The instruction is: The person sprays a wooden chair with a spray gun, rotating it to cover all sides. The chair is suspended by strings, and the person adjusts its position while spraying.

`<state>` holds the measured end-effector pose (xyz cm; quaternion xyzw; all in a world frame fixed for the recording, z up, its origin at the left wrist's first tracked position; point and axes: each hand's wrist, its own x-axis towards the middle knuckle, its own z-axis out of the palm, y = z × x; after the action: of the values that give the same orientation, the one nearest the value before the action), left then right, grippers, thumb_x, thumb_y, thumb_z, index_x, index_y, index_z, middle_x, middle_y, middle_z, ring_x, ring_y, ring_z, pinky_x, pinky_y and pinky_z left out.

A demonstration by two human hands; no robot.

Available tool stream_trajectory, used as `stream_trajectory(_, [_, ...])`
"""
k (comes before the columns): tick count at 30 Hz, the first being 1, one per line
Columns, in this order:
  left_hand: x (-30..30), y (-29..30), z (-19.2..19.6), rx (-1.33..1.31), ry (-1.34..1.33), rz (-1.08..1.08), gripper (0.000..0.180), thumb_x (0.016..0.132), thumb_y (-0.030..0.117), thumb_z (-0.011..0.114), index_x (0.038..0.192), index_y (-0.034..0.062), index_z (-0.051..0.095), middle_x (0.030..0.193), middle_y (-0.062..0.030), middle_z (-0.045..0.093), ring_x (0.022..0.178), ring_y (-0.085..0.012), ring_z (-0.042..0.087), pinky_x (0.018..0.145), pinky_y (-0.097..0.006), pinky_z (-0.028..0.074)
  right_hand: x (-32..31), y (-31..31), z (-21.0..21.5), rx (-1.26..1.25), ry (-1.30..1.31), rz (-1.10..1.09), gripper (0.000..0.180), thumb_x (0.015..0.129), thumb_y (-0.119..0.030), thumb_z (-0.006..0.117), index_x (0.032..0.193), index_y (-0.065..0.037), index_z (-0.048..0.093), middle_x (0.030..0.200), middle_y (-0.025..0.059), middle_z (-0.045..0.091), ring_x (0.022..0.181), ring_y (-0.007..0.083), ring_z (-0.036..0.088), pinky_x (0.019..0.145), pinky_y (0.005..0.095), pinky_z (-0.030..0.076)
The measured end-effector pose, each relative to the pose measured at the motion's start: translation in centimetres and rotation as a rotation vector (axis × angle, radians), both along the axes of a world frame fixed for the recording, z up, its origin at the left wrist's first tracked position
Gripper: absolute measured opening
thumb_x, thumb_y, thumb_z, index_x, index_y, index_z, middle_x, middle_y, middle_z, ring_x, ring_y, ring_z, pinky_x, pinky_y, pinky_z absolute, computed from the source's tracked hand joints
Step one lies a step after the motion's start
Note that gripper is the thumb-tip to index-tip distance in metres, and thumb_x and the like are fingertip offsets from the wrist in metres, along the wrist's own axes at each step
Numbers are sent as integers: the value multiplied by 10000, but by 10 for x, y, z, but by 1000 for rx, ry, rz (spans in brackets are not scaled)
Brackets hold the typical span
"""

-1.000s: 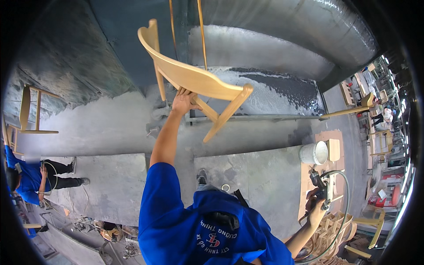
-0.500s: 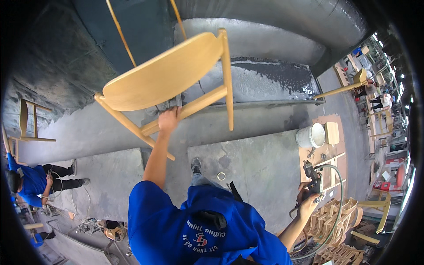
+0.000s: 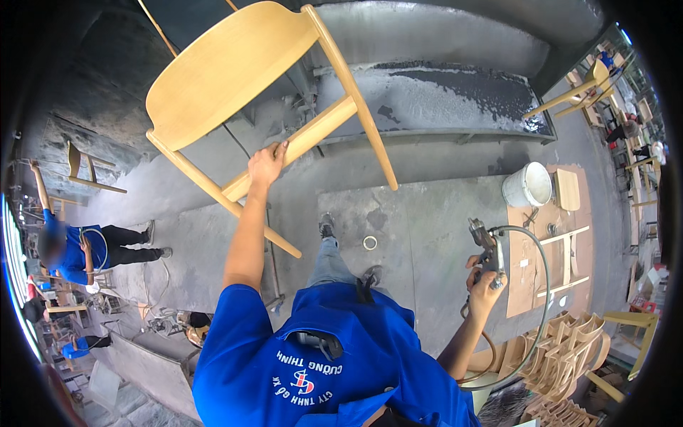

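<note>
My left hand (image 3: 266,164) grips the chair frame (image 3: 231,71) by its crossbar (image 3: 321,131), probably to steady it, while my right hand (image 3: 488,286) clasps the spray gun (image 3: 489,249), well apart.

Left arm (image 3: 245,235) outstretched, right fingers (image 3: 472,262) curled

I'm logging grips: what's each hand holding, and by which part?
Left hand: wooden chair frame, by its crossbar. Right hand: spray gun, apparently by its handle.

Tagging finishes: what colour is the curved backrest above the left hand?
The backrest is light yellowish tan; head view shows it best.
</note>
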<state>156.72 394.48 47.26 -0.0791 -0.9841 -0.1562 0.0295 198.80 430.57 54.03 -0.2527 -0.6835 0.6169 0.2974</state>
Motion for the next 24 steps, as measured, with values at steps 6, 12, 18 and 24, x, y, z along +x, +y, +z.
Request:
stream_trajectory(6, [30, 14, 9, -47, 10, 96, 524, 1040, 578, 417, 1171, 189, 742, 1036, -222, 738, 1032, -448, 676, 910, -520, 521, 21, 7, -1, -81, 96, 31, 879, 929, -708, 585, 1307, 86, 582, 790, 104, 651, 462, 26, 413, 421, 186, 294])
stream_trajectory(12, [32, 20, 7, -37, -1, 113, 553, 1053, 567, 353, 1210, 192, 728, 1087, -227, 730, 1091, -446, 658, 952, -513, 503, 42, 11, -10, -63, 76, 46, 921, 899, -734, 603, 1316, 86, 586, 788, 105, 649, 468, 22, 409, 427, 185, 279])
stream_trajectory(18, [19, 27, 4, -38, -37, 95, 551, 1055, 557, 335, 1253, 200, 706, 1161, -221, 715, 1146, -440, 636, 988, -518, 481, 70, 4, -28, -131, 55, 50, 936, 891, -733, 618, 1348, 82, 568, 797, 106, 653, 477, 17, 413, 432, 187, 281])
stream_trajectory(24, [9, 34, 6, -27, -124, 94, 594, 1052, 585, 291, 1387, 234, 634, 1317, -180, 669, 1287, -394, 574, 1093, -478, 418, 93, 4, -51, -168, -72, 55, 822, 940, -660, 626, 1333, 61, 602, 766, 52, 640, 504, 17, 408, 455, 201, 292])
